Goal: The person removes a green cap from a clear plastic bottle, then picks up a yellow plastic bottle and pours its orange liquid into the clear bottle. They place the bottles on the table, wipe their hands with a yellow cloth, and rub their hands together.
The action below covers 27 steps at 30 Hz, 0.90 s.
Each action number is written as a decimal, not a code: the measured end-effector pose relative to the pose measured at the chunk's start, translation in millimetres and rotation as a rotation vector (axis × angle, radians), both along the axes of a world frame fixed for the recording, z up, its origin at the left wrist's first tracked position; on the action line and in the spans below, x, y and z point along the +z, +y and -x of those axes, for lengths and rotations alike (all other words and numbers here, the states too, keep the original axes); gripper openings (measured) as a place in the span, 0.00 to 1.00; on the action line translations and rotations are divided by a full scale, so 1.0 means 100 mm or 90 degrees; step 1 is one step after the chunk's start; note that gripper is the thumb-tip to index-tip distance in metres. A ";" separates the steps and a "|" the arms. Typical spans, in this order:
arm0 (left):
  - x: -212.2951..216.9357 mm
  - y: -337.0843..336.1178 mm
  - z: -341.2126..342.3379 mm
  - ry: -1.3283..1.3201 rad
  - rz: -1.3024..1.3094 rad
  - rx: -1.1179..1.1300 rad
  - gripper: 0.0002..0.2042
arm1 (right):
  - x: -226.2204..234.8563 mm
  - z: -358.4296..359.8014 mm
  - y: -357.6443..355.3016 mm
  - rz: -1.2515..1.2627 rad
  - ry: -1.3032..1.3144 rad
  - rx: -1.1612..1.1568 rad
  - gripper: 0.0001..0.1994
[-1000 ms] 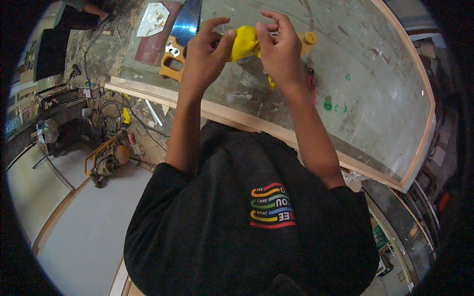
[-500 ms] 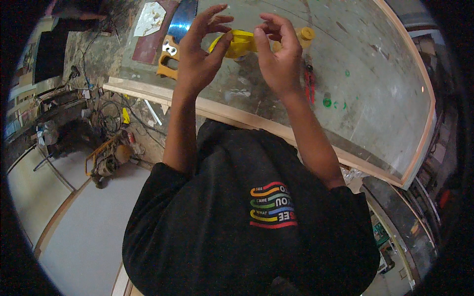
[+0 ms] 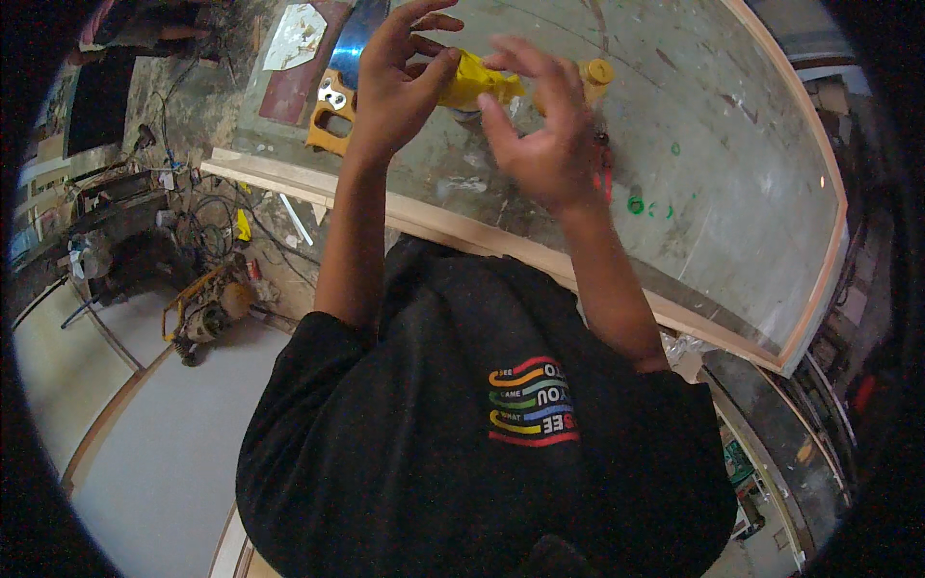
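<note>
My left hand [image 3: 393, 89] is raised over the workbench [image 3: 462, 227] and pinches one end of a soft yellow piece [image 3: 479, 83], perhaps a cloth or glove, between thumb and fingers. My right hand [image 3: 541, 137] hovers just right of it and nearer to me, fingers spread and curled, with nothing gripped in it. Its fingertips are close to the yellow piece; I cannot tell whether they touch it.
On the scuffed bench lie a handsaw with an orange handle [image 3: 330, 108], a yellow-capped bottle [image 3: 597, 73], a red-handled tool [image 3: 606, 181] and small green rings [image 3: 637, 204]. Cables and a small machine [image 3: 207, 313] clutter the floor at left.
Both hands held the yellow piece before. Now my right hand has come off it and dropped back toward me, while the left hand keeps hold.
</note>
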<state>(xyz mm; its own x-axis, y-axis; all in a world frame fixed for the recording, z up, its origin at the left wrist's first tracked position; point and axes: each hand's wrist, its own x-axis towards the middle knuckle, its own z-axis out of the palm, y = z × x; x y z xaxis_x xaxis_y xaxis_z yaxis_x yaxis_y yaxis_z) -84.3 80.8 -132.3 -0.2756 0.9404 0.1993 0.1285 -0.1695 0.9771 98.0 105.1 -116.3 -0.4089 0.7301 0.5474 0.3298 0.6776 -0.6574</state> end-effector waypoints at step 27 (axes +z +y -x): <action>-0.20 0.06 0.00 -0.078 -0.008 0.064 0.26 | -0.59 -0.23 -0.37 0.171 0.048 0.028 0.23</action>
